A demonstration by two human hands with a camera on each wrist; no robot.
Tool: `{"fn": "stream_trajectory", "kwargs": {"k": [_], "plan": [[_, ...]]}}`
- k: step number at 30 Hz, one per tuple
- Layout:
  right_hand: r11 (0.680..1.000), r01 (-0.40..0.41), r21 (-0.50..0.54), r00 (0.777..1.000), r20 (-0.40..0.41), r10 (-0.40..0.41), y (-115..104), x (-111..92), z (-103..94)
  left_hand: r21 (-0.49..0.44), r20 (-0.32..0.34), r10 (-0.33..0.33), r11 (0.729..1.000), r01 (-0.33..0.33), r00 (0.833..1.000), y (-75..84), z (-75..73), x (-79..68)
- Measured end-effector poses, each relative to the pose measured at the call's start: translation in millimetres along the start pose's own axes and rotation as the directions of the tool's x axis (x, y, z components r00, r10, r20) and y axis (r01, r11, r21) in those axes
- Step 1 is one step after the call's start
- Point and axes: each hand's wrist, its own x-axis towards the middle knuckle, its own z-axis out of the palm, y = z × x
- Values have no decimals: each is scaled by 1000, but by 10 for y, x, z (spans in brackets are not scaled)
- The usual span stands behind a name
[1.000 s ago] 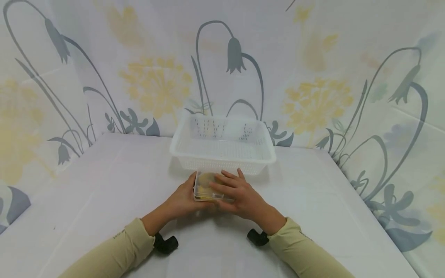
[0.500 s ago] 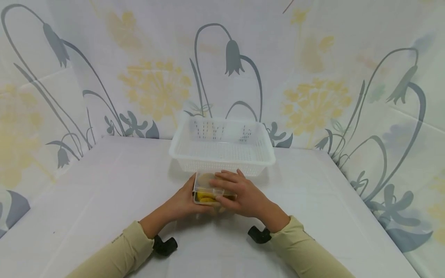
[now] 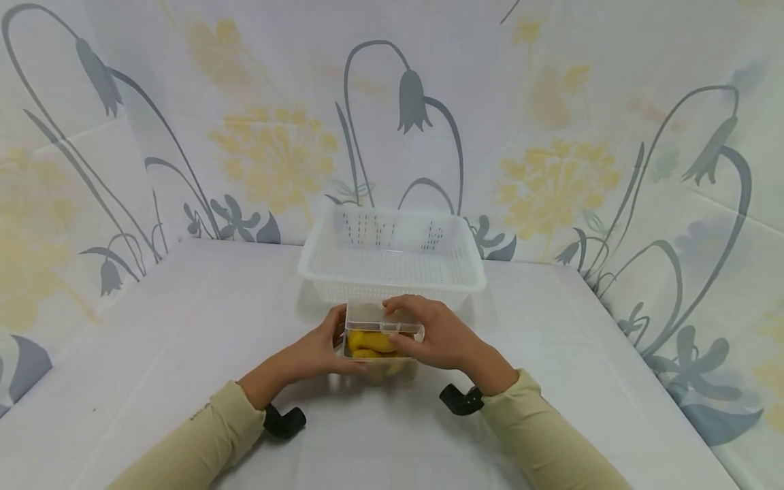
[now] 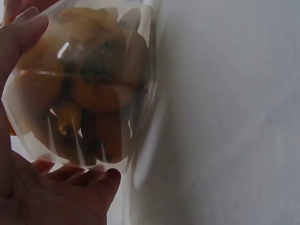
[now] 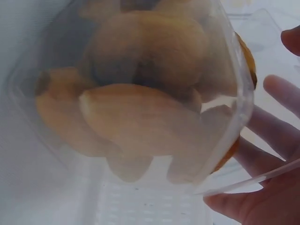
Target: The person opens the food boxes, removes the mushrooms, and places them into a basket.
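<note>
A clear plastic box [image 3: 392, 373] stands on the table, packed with yellow, rounded, elongated pieces [image 3: 373, 341] that look like fruit. My left hand [image 3: 311, 354] grips the box's left side, thumb in front; the left wrist view shows its fingers curled around the clear wall [image 4: 42, 89]. At the box's right, my right hand [image 3: 442, 333] holds the transparent lid [image 3: 366, 314], which is tilted up at the front, exposing the contents. Seen from the right wrist, the lid's edge [image 5: 262, 179] runs between thumb and fingers. The box's rear is hidden.
Right behind the box sits a white perforated plastic basket [image 3: 392, 269]. White cloth covers the table [image 3: 202, 320], and a flower-printed curtain [image 3: 392, 136] rises behind it. Dark elbow-shaped wrist devices [image 3: 284, 422] hang below both sleeves.
The lid has lifted at its front edge, and more of the yellow pieces shows. My right hand has shifted a little to the right with its fingers more bent. The basket stays put.
</note>
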Motion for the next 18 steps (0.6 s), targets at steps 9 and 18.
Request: {"fn": "stream_trajectory", "kwargs": {"k": [9,18], "plan": [[988,-115,102,992,61,109,109,94,-153,-9,103,31,999,-31,994,-48,-123,32],[930,-288,229,958,86,275,229,210,-319,-52,149,70,997,-62,986,-59,-173,41]]}}
